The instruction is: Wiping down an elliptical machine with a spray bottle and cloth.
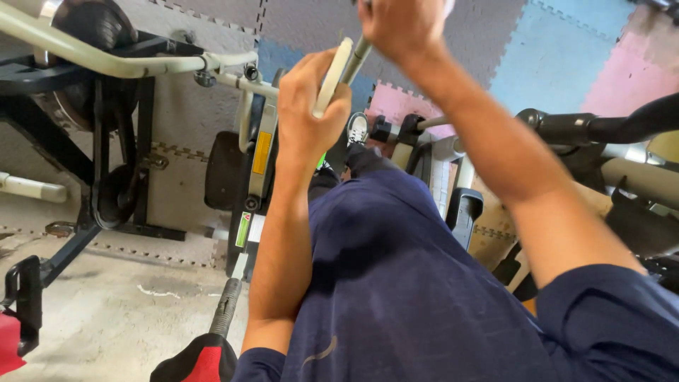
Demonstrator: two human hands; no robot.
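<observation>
Underfoot, foam mats (552,56) meet concrete (127,311); both hands' fingers (300,85) clasp a handlebar (332,74).

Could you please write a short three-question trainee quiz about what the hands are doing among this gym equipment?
1. True or false: the left hand is wrapped around a cream-coloured handle.
2. Which colour is the shirt? A green, B dark blue, C white.
3. What does the right hand grip, at the top edge of the view?

Key
1. True.
2. B.
3. A grey metal bar, held just above the left hand.
</observation>
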